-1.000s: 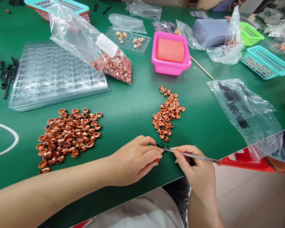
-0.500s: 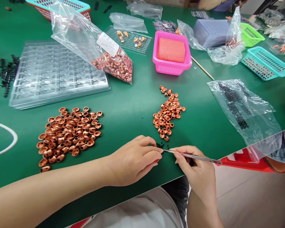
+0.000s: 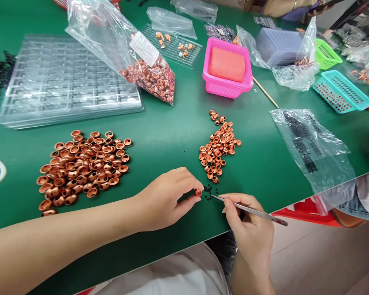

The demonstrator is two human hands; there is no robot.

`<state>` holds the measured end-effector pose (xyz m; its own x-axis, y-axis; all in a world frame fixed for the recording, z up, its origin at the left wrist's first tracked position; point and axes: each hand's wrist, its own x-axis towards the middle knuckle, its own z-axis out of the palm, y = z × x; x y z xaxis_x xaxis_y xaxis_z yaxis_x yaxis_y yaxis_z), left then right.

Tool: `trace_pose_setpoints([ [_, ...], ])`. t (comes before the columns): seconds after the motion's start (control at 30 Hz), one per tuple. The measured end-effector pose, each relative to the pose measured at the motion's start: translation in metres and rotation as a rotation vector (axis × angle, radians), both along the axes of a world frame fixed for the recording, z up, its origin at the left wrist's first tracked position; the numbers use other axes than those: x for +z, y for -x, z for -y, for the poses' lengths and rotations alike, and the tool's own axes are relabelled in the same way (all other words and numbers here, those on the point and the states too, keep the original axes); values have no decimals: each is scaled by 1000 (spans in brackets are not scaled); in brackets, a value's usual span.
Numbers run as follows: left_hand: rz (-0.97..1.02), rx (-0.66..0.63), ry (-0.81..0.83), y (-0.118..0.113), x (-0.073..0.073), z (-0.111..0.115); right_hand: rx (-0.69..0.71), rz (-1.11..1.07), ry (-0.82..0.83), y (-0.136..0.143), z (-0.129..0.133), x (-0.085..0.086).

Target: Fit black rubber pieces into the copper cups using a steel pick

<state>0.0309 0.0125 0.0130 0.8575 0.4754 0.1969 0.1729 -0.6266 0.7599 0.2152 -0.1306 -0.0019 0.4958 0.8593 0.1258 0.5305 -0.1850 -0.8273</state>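
Note:
Between thumb and index finger, my left hand [image 3: 169,198] pinches a small copper cup [image 3: 198,192]. My right hand [image 3: 249,225] is closed on metal tweezers [image 3: 252,210], whose tip touches or hovers at the edge of several tiny black pieces [image 3: 208,190]; whether the tip holds one is too small to tell. Just behind these pieces lies a narrow pile of copper cups [image 3: 218,147]. A larger pile of copper cups [image 3: 86,164] spreads on the green table [image 3: 162,135] at the left, beyond my left forearm.
Clear plastic trays [image 3: 67,82] lie at the back left, partly under a bag of copper cups [image 3: 153,78]. A pink basket [image 3: 227,88] holds a red block [image 3: 226,64]. At the right are a bag of black parts [image 3: 310,143] and a turquoise basket [image 3: 341,92]. Another person's arm [image 3: 276,7] shows at the back.
My left hand has opened away from the black pieces and tilted, bringing the pinched copper cup into view. The tweezers' tip has come away from the left fingers towards the black pieces.

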Motion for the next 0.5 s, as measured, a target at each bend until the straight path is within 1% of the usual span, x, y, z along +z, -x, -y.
trace_pose_setpoints([
  [0.1, -13, 24, 45, 0, -2, -2, -36, 5, -17, 3, -2, 0],
  [0.27, -2, 36, 85, -1, -5, -3, -47, 34, -13, 2, -3, -2],
  [0.5, -6, 39, 93, -1, -2, -2, -68, 27, -58, 4, -4, -4],
])
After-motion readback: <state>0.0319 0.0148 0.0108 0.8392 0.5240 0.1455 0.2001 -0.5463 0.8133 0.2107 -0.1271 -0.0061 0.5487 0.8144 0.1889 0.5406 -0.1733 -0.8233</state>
